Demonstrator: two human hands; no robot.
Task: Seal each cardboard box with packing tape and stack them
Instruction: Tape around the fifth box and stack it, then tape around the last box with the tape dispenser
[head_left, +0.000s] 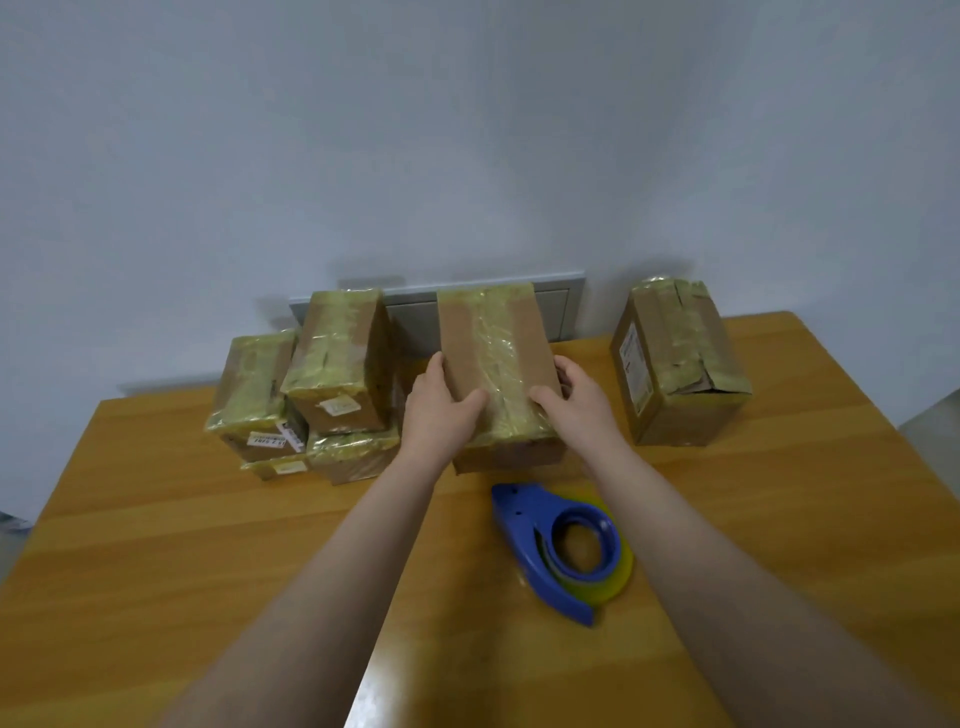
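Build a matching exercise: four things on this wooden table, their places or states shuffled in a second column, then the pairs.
1. blue plastic tape dispenser
2. middle brown cardboard box
3. tall cardboard box with torn top
4. pile of taped cardboard boxes

A. standing alone, right
B. lying flat, nearest the person
C. gripped by left hand and right hand
D. stacked, left

Pairs: 1-B, 2-C, 3-A, 4-D

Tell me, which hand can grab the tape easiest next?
Probably the right hand. The tape lies just beside the right forearm, farther from the left hand. Both hands hold the box now, so one must let go first.
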